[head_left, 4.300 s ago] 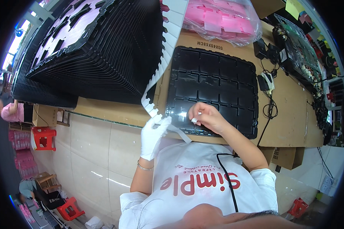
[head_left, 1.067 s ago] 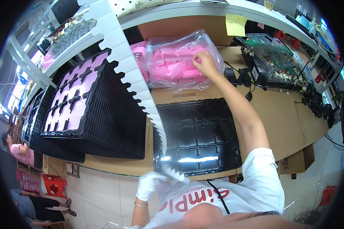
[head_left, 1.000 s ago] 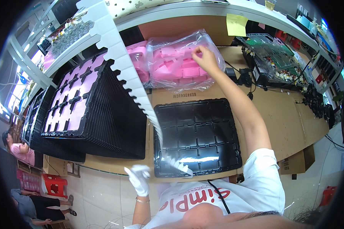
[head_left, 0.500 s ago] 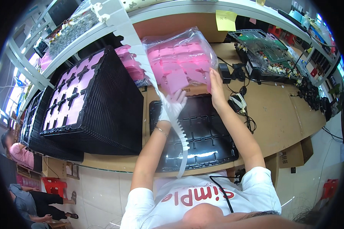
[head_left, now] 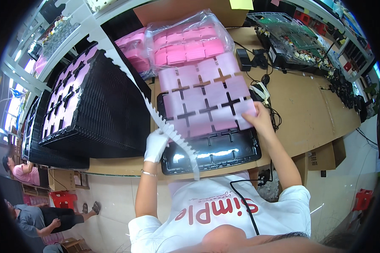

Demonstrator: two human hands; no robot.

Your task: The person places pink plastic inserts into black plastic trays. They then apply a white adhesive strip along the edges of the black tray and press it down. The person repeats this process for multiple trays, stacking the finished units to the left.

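A pink foam sheet (head_left: 207,90) with cross-shaped cut-outs is stretched between my hands, over a black plastic tray (head_left: 211,154) on the table. My bare right hand (head_left: 257,117) pinches the sheet's near right corner. At its near left corner is my white-gloved left hand (head_left: 157,145), its fingers closed and partly behind a pale toothed strip (head_left: 145,99) that crosses the view. The tray's near part shows below the sheet; its far part is mostly covered. Behind the sheet lies a clear plastic bag (head_left: 188,44) of folded pink sheets.
A tall stack of black trays (head_left: 101,105) with pink sheets on top stands at the left. Cables and a black adapter (head_left: 243,60) lie right of the sheet. Green circuit boards (head_left: 297,42) sit at the back right. Two people (head_left: 46,215) are at the far left.
The pink sheet has come away from the bag toward me and is spread over the tray. Both hands have moved nearer my body and farther apart.
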